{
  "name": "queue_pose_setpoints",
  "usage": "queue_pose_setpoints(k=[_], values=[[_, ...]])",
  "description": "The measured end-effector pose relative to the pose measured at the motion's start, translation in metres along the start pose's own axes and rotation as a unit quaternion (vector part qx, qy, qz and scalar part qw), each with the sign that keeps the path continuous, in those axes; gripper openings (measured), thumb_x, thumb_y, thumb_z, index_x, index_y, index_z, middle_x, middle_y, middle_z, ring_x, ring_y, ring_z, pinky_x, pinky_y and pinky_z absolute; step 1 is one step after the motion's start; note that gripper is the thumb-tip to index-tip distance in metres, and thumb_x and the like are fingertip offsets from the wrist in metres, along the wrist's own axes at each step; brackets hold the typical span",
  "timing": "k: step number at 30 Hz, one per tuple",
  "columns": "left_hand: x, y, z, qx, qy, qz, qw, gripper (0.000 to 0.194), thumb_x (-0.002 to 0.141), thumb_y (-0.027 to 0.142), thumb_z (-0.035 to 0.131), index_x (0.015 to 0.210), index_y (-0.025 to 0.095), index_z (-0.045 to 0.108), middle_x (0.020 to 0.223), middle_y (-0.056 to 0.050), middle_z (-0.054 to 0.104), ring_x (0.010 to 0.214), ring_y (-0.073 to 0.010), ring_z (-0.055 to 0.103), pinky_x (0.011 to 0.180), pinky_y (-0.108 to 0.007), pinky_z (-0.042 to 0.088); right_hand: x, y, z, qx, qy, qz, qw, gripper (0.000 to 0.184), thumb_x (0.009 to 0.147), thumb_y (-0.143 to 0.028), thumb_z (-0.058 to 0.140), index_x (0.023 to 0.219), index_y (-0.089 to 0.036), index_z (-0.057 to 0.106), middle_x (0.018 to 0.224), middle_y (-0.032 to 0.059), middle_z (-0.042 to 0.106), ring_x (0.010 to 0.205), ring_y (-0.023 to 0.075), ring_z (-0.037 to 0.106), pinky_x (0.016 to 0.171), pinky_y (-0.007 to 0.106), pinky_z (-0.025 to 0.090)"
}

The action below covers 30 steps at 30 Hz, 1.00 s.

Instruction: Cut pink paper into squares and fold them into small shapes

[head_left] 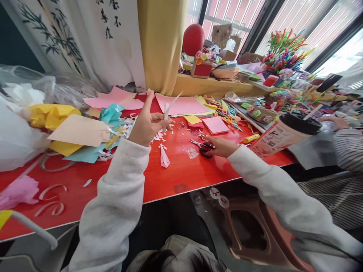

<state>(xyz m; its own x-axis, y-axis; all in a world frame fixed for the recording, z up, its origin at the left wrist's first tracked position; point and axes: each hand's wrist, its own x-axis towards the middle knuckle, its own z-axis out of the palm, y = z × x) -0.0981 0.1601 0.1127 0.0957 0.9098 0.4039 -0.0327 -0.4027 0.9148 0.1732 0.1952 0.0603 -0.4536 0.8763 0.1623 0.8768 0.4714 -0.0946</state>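
Observation:
My left hand point(149, 122) is raised over the table, its thumb and fingers pinching a narrow white paper strip point(166, 109) that stands up from the grip. To the right, my right hand point(222, 146) is closed on the black handles of a pair of scissors point(204, 147), low over the tabletop, with the blades pointing left and slightly apart. Between the two hands lies a small folded pink paper piece point(164, 158) with a pointed white tip. White paper scraps point(159, 138) are scattered behind it, partly hidden by my left hand.
Pink square sheets point(216, 124) lie on the red table point(170, 185). A large drink cup point(272, 136) stands at right, beside a yellow tube point(251, 138). Crumpled coloured paper point(53, 117) heaps at left. Another person's striped sleeve point(347, 147) shows at the right edge.

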Motion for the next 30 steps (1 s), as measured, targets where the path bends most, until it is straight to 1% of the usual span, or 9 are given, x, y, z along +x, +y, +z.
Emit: queue_pose_setpoints(k=[2,4,6,8,12,15,19,24,30], values=[[-0.002,-0.001,0.001,-0.013,-0.014,-0.019,1.0,0.086,0.065,0.015,0.064,0.135,0.021,0.015,0.091,-0.008,0.065,0.067,-0.0175,0.063,0.069,-0.036,0.048,0.006,-0.011,0.0,-0.006,-0.023,-0.016,1.0,0.037,0.062,-0.023,0.067,0.098,-0.019,0.061,0.085,0.0068,0.062,0.075,0.0193,0.058,0.069,0.033,0.045],[-0.004,0.0,0.001,-0.022,-0.034,-0.029,0.999,0.078,0.064,0.015,0.064,0.132,0.02,0.026,0.09,-0.007,0.066,0.069,-0.0175,0.063,0.072,-0.036,0.049,0.007,-0.029,-0.01,0.001,0.004,-0.023,1.0,0.033,0.071,-0.027,0.06,0.103,-0.018,0.059,0.093,0.0097,0.059,0.084,0.0218,0.056,0.075,0.038,0.043],[-0.006,0.001,0.001,-0.022,-0.061,-0.046,0.997,0.073,0.064,0.015,0.064,0.129,0.017,0.031,0.083,-0.006,0.067,0.066,-0.017,0.063,0.073,-0.036,0.049,0.006,-0.052,-0.025,0.101,0.121,-0.051,0.986,0.045,0.075,-0.034,0.056,0.118,-0.02,0.047,0.101,0.0087,0.055,0.086,0.0184,0.054,0.076,0.035,0.044],[-0.008,0.001,0.003,-0.018,-0.084,-0.067,0.994,0.072,0.064,0.016,0.065,0.128,0.014,0.032,0.078,-0.006,0.068,0.063,-0.0166,0.063,0.072,-0.037,0.049,0.005,-0.077,-0.039,0.224,0.166,-0.102,0.955,0.049,0.077,-0.04,0.053,0.122,-0.023,0.042,0.1,0.0056,0.052,0.079,0.0134,0.055,0.069,0.028,0.047],[-0.009,-0.001,0.005,-0.018,-0.109,-0.086,0.99,0.075,0.063,0.018,0.066,0.129,0.014,0.032,0.077,-0.005,0.069,0.069,-0.019,0.064,0.075,-0.038,0.048,0.012,-0.11,-0.049,0.31,0.245,-0.094,0.914,0.028,0.076,-0.041,0.053,0.097,-0.022,0.058,0.086,0.0019,0.054,0.076,0.0115,0.053,0.064,0.025,0.046],[-0.01,-0.001,0.006,-0.021,-0.111,-0.076,0.991,0.072,0.064,0.019,0.065,0.128,0.017,0.034,0.084,-0.006,0.069,0.079,-0.0206,0.063,0.077,-0.038,0.047,0.021,-0.114,-0.047,0.385,0.268,-0.088,0.879,0.021,0.077,-0.037,0.052,0.078,-0.018,0.06,0.077,0.0006,0.056,0.066,0.0089,0.053,0.058,0.023,0.045],[-0.011,0.0,0.009,-0.016,-0.081,-0.063,0.995,0.065,0.066,0.022,0.064,0.126,0.016,0.038,0.086,-0.006,0.068,0.085,-0.0195,0.061,0.075,-0.032,0.046,0.028,-0.109,-0.044,0.437,0.271,-0.051,0.856,0.024,0.073,-0.041,0.057,0.073,-0.017,0.061,0.071,0.0,0.057,0.053,0.0062,0.049,0.048,0.021,0.041],[-0.009,-0.002,0.012,0.062,-0.003,-0.004,0.998,0.049,0.071,0.03,0.059,0.117,0.015,0.05,0.059,0.001,0.064,0.065,-0.0131,0.057,0.066,-0.026,0.044,0.032,-0.108,-0.041,0.492,0.249,-0.019,0.834,0.029,0.072,-0.044,0.056,0.081,-0.017,0.065,0.063,-0.002,0.053,0.042,0.0036,0.043,0.039,0.02,0.036],[-0.01,-0.003,0.011,0.085,0.069,0.029,0.994,0.038,0.069,0.023,0.06,0.107,0.018,0.055,0.071,-0.001,0.067,0.065,-0.0114,0.057,0.062,-0.024,0.045,0.034,-0.097,-0.036,0.563,0.236,0.019,0.792,0.038,0.071,-0.041,0.059,0.105,-0.025,0.057,0.061,-0.0041,0.052,0.044,0.0053,0.045,0.038,0.02,0.037]])
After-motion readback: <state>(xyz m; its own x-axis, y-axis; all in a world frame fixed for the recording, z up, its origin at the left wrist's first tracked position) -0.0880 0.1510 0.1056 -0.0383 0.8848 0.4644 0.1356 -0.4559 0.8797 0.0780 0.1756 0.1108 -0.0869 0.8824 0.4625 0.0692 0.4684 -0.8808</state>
